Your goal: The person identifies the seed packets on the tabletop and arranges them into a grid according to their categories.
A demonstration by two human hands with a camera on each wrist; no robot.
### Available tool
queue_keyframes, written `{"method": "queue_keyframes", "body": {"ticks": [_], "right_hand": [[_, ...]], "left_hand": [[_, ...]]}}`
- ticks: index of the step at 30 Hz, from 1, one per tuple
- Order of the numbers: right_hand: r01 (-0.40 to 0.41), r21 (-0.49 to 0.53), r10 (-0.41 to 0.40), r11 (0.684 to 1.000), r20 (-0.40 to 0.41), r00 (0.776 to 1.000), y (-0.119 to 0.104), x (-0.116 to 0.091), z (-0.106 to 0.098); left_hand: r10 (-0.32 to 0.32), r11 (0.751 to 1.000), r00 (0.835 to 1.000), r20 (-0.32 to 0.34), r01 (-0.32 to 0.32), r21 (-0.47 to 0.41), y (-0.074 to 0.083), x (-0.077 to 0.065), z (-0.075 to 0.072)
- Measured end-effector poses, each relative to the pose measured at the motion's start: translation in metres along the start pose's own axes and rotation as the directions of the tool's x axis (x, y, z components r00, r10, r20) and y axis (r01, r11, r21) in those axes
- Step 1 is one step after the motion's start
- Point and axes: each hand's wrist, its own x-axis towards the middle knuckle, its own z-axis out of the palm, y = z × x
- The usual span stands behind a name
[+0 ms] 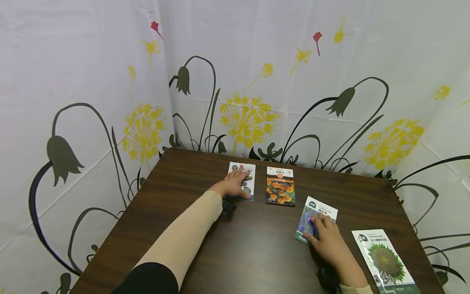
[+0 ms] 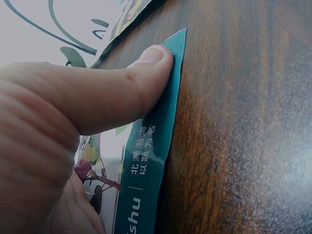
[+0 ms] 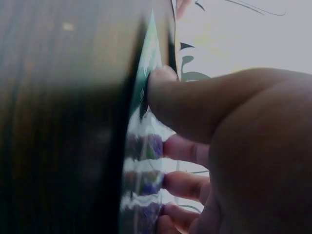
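My left hand (image 1: 232,184) rests with spread fingers on a white seed packet (image 1: 251,168) near the table's far edge. In the left wrist view its thumb (image 2: 141,78) lies along the packet's teal bottom strip (image 2: 146,170). Over a seed packet with purple flowers (image 1: 305,218), my right hand (image 1: 327,239) touches the printed face with its fingertips. The right wrist view shows its thumb (image 3: 168,90) on the green end and several fingertips against the shiny front. Between the hands lies an orange-flower seed packet (image 1: 280,185), apart from both.
A larger seed packet with a green-rimmed flower head (image 1: 385,261) lies to the right of my right hand. All lie on a dark wooden table (image 1: 242,245). A white curtain (image 1: 286,81) with printed flowers hangs behind the table and along its sides.
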Motion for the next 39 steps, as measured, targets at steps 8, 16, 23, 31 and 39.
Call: {"method": "queue_keyframes", "body": {"ticks": [8, 16, 23, 31, 39], "right_hand": [[0.105, -0.004, -0.105, 0.994, -0.086, 0.991, 0.000, 0.005, -0.002], [0.111, 0.050, -0.108, 0.993, -0.052, 0.993, -0.008, 0.010, 0.006], [0.181, 0.078, -0.179, 0.980, -0.035, 0.983, -0.027, 0.012, 0.018], [0.242, 0.091, -0.242, 0.966, -0.013, 0.970, -0.046, 0.010, 0.028], [0.308, 0.122, -0.311, 0.943, 0.004, 0.950, -0.062, 0.007, 0.039]], "left_hand": [[-0.026, 0.999, 1.000, -0.001, 0.026, 0.019, -0.003, 0.004, -0.005], [-0.032, 0.999, 0.999, -0.008, 0.032, 0.017, -0.005, 0.003, -0.007], [-0.007, 1.000, 1.000, -0.016, 0.007, 0.016, -0.002, -0.002, -0.009], [-0.018, 1.000, 1.000, -0.003, 0.018, -0.006, -0.001, -0.001, -0.007], [0.000, 1.000, 1.000, -0.006, 0.000, -0.002, 0.001, 0.002, -0.001]]}}
